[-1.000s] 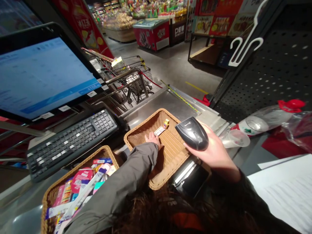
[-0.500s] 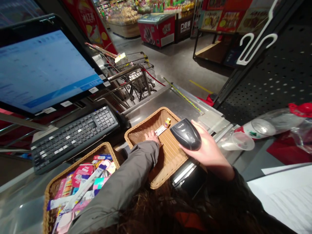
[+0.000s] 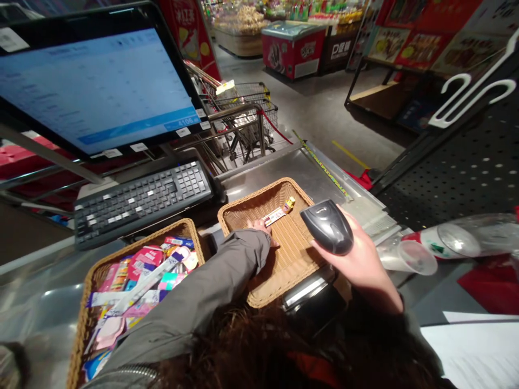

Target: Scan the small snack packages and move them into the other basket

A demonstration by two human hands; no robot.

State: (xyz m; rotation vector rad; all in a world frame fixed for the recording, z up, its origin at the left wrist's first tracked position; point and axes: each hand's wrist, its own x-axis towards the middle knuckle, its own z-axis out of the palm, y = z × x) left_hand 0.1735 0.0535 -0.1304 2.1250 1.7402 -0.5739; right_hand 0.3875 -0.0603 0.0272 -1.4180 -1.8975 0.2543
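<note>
My left hand (image 3: 261, 229) reaches down into a wicker basket (image 3: 263, 294), its back and wrist partly under a grey sleeve. The fingers and thumb look apart, with fingertips at the near end of a small narrow packet (image 3: 275, 216) with a whitish label. Beyond that packet, against the basket's far side, lies a small yellow item (image 3: 289, 203). A black handheld barcode scanner (image 3: 329, 227) is in my right hand (image 3: 365, 259), held above the basket's right side. The palm side of both hands is hidden.
A second wicker basket (image 3: 77, 329), full of colourful small packets (image 3: 141, 281), stands at left. Behind it are a keyboard (image 3: 146, 200) and a monitor (image 3: 101, 92). To the right lie a clear plastic cup (image 3: 417, 256), bottles (image 3: 454, 240) and papers (image 3: 474, 346). Shopping carts (image 3: 251, 119) stand beyond the counter.
The view has shifted, so everything sits further right. My left hand stays in the basket by the narrow packet; my right hand still holds the scanner. The monitor's highlighted number seems changed.
</note>
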